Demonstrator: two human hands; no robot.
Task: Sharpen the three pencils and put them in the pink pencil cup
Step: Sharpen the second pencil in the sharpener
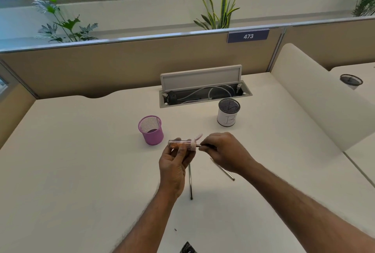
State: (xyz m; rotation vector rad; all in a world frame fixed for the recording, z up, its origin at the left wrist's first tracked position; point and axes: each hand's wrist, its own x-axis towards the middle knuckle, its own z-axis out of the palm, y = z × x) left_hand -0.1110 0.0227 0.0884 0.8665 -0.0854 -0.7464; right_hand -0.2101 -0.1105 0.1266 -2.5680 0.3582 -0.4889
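Note:
My left hand (pixel 174 161) holds a clear tube-shaped sharpener (pixel 181 144) with a pink cap, lying sideways above the desk. My right hand (pixel 225 152) grips a dark pencil (pixel 205 145) whose tip is pushed into the sharpener's pink end; most of that pencil is hidden in my fist. Two more pencils lie on the desk below my hands: one (pixel 190 183) runs toward me, the other (pixel 224 170) slants to the right. The pink mesh pencil cup (pixel 151 130) stands upright just left of the sharpener, and I see no pencil in it.
A white-wrapped mesh cup marked "B" (pixel 228 113) stands behind my right hand. An open cable tray (pixel 205 94) sits in the desk at the back. A beige partition (pixel 121 64) bounds the far edge. A dark object (pixel 187 248) pokes in at the bottom edge.

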